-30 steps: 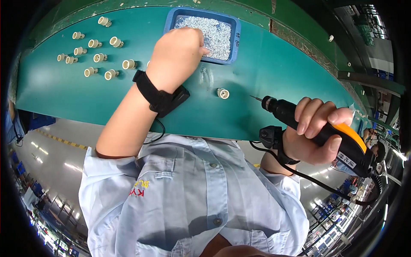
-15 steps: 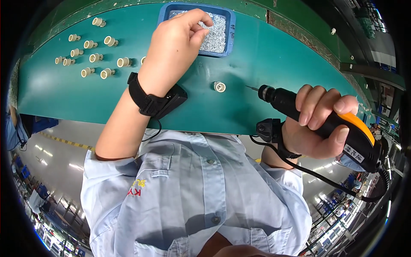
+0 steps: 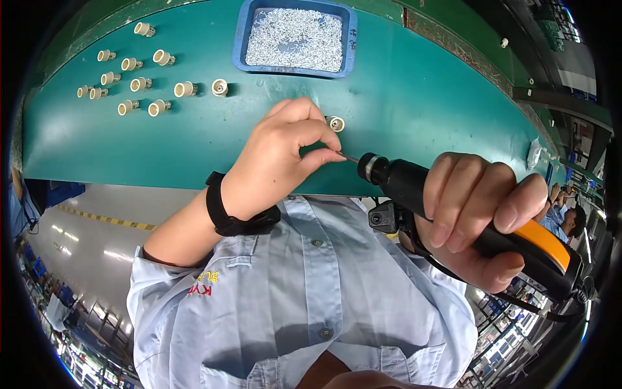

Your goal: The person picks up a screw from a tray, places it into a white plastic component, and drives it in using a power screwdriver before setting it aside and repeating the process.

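Note:
My right hand [image 3: 483, 207] is wrapped round a black-and-orange electric screwdriver [image 3: 403, 187], its thin bit pointing left. At the bit's tip, my left hand [image 3: 278, 149] has thumb and forefinger pinched together; whatever lies between them is too small to make out. Just beyond those fingertips, a cream cylindrical fitting [image 3: 335, 124] sits on the green bench [image 3: 414, 97], partly covered by my left hand. Farther off stands a blue tray [image 3: 240, 40] of loose, small silvery pieces that look like screws [image 3: 295, 29].
Several more cream fittings [image 3: 185, 89] lie spread over the bench's left side, with one [image 3: 220, 87] closest to the tray. A raised green ledge [image 3: 453, 39] runs along the far edge. The screwdriver's cord [image 3: 557, 316] trails at the right. Another person [image 3: 571, 222] shows at the far right.
My left hand has come from above the tray down to the bit's tip. The screwdriver has moved left and a little nearer to me.

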{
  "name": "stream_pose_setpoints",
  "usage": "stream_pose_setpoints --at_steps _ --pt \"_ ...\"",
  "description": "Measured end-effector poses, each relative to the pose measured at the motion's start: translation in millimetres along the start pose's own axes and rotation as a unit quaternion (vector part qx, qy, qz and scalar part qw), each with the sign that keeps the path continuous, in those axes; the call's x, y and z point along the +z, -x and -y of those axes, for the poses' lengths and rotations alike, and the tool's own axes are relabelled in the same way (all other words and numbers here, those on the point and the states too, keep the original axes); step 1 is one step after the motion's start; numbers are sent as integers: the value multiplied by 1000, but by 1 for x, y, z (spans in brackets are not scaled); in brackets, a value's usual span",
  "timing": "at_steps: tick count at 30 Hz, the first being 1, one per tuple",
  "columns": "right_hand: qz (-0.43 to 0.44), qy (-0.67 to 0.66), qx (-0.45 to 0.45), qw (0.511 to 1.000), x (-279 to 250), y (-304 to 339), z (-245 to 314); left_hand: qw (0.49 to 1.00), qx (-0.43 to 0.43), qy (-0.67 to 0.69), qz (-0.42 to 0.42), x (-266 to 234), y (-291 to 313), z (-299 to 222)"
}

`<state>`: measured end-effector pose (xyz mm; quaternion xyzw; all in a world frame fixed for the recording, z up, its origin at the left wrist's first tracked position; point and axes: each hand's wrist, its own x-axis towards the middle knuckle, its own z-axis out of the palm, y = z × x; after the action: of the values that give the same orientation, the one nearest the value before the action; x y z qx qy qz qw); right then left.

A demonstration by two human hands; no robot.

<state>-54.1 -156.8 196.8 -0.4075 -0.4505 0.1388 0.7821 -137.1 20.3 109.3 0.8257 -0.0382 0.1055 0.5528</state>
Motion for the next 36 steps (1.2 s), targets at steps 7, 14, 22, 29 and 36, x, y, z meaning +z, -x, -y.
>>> stream_pose_setpoints --at_steps 7,14,22,29,36 --pt "-3 25 14 1000 2 -2 -1 999 37 -22 -13 1 1 1" --pt "-12 74 32 997 4 -4 -3 997 11 -59 -44 10 -8 -2" --pt "-66 136 41 988 -3 -5 -17 993 -110 27 23 16 -15 22" --pt "-33 62 82 994 -13 0 -26 999 -34 19 24 17 -15 32" --pt "-141 173 96 970 7 -3 -40 998 -48 22 25 16 -14 33"
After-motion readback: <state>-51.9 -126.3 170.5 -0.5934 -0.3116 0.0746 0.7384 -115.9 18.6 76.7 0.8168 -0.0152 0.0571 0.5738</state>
